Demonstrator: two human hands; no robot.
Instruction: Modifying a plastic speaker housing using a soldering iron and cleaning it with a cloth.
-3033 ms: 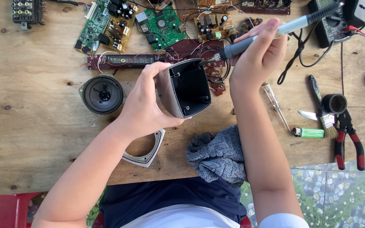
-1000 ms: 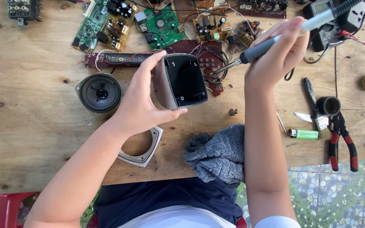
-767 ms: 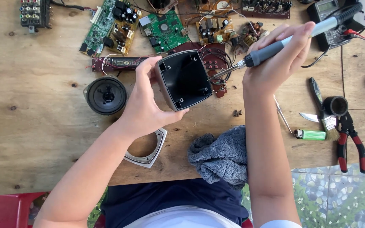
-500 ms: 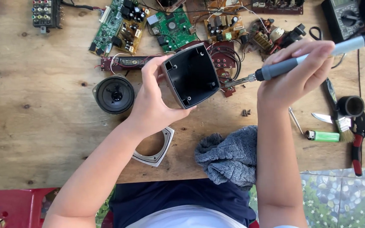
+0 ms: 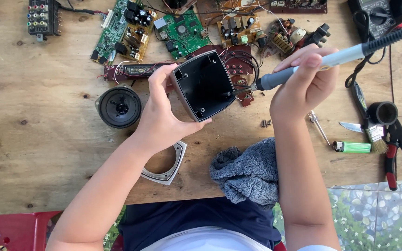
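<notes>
My left hand [image 5: 161,123] grips a hollow black plastic speaker housing [image 5: 205,86] and tilts its open side up above the wooden table [image 5: 38,153]. My right hand [image 5: 303,83] holds a grey-handled soldering iron [image 5: 331,58] like a pen. Its metal tip reaches into the housing's right side. A round black speaker [image 5: 118,107] lies on the table left of my left hand. A silver speaker frame [image 5: 168,169] lies partly under my left wrist.
Green and brown circuit boards [image 5: 182,30] with wires crowd the table's far edge. A grey cloth [image 5: 247,172] lies at the near edge. A green lighter [image 5: 352,147], brush [image 5: 366,114], red-handled pliers [image 5: 398,155] and tape roll [image 5: 382,113] sit at right. A multimeter [image 5: 378,16] is at far right.
The view has shifted so everything sits further right and lower. The iron's tip has moved from outside the housing's rim to inside it. Both hands keep their grips.
</notes>
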